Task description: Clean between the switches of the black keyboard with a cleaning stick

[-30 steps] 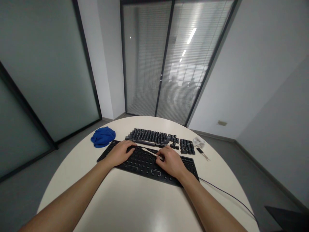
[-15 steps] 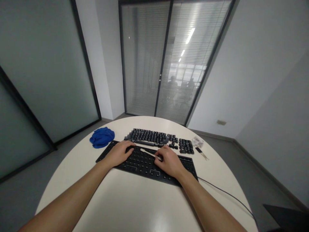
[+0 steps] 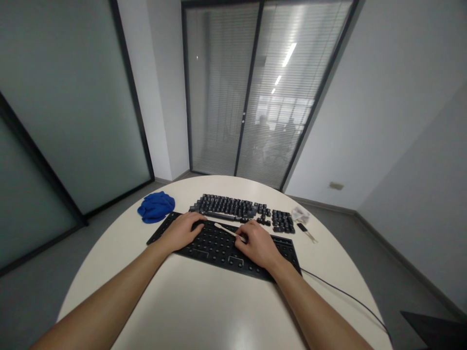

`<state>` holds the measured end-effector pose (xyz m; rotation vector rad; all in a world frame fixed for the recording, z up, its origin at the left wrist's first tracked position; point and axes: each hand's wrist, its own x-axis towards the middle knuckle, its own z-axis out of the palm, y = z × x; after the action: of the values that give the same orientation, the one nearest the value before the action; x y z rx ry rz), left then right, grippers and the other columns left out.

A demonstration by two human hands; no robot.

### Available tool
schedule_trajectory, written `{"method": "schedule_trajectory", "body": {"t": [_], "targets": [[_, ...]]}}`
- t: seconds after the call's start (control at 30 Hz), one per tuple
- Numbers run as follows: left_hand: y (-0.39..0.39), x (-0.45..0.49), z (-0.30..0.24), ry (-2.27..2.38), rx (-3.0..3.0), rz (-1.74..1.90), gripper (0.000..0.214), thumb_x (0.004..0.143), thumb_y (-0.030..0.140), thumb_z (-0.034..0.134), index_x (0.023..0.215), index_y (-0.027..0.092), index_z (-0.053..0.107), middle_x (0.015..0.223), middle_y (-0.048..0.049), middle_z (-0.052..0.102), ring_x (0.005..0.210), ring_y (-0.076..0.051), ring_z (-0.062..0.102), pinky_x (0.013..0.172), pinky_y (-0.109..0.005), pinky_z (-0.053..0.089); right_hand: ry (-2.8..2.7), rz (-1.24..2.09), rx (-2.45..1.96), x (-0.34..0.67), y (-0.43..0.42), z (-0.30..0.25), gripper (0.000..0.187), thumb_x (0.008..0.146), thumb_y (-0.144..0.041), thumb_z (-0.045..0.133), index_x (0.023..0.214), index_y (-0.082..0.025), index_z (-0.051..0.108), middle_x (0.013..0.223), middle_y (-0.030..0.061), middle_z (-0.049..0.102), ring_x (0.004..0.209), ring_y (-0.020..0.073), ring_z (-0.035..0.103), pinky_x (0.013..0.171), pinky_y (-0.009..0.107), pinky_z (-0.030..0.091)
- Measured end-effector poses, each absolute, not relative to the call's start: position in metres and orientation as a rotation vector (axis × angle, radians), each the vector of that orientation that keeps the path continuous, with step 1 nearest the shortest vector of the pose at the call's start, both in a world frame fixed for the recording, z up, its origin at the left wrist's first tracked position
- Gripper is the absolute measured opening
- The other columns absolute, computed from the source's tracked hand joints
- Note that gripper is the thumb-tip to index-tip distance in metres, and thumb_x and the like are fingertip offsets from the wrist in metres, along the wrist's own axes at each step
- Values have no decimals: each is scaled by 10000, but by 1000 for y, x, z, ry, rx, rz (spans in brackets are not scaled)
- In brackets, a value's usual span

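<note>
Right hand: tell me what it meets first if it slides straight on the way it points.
Probably the loose keycaps laid out behind the keyboard; the right hand points forward and left. The stick it holds aims near the left hand, so depth leaves doubt.

Lit dimly and evenly, cool grey cast | fed by ceiling strips (image 3: 289,53) seen through blinds (image 3: 219,97) | caught soft glare on desk (image 3: 239,335) near bottom edge | cast only faint shadows beneath forearms (image 3: 120,291) | bowed straight lines strongly toward frame edges | rendered centre sharp
</note>
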<state>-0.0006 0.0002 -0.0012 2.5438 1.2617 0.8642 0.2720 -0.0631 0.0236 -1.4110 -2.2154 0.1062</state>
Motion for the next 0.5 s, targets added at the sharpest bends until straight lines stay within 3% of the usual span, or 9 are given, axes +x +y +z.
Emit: {"method": "schedule_trajectory", "body": {"t": [0.5], "targets": [[0,0,-1,1267,2535,849,274,932,317,499,1120,220,673,1149,-63,699,1068,-244,633,997,-404,472,-2226,107,-1418,270,-63,25,95,841,-180,602,850,-191,696,775,36,652,885,200,558,758,279,425]]}}
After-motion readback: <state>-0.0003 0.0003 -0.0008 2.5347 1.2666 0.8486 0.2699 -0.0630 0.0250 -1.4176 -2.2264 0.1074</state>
